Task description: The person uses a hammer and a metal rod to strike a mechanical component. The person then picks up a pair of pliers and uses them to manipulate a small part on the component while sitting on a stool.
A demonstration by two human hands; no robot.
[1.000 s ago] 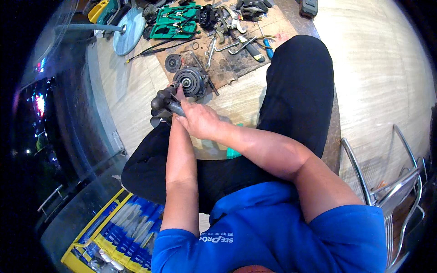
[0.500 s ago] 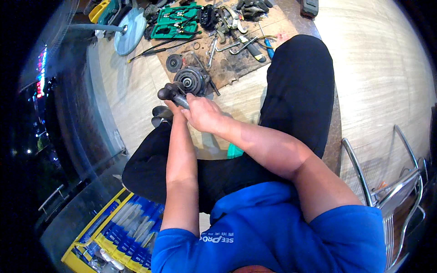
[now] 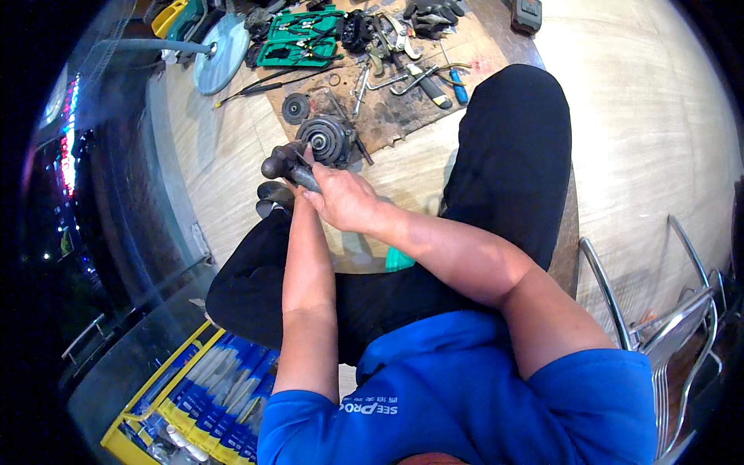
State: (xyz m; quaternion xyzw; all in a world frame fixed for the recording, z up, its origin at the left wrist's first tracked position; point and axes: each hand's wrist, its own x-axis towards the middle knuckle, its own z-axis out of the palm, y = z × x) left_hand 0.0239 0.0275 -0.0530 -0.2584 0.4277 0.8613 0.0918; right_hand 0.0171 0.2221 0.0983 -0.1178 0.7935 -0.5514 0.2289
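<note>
Hands meet at near-left floor level. Right hand (image 3: 345, 200) wraps closed over a dark metal part (image 3: 288, 167), apparently steadying it; left hand (image 3: 304, 192) sits mostly hidden beneath, grip cannot be told. Round pulley assembly (image 3: 325, 139) lies just beyond on the cardboard mat (image 3: 403, 108), green tool case (image 3: 298, 40) farther off.
</note>
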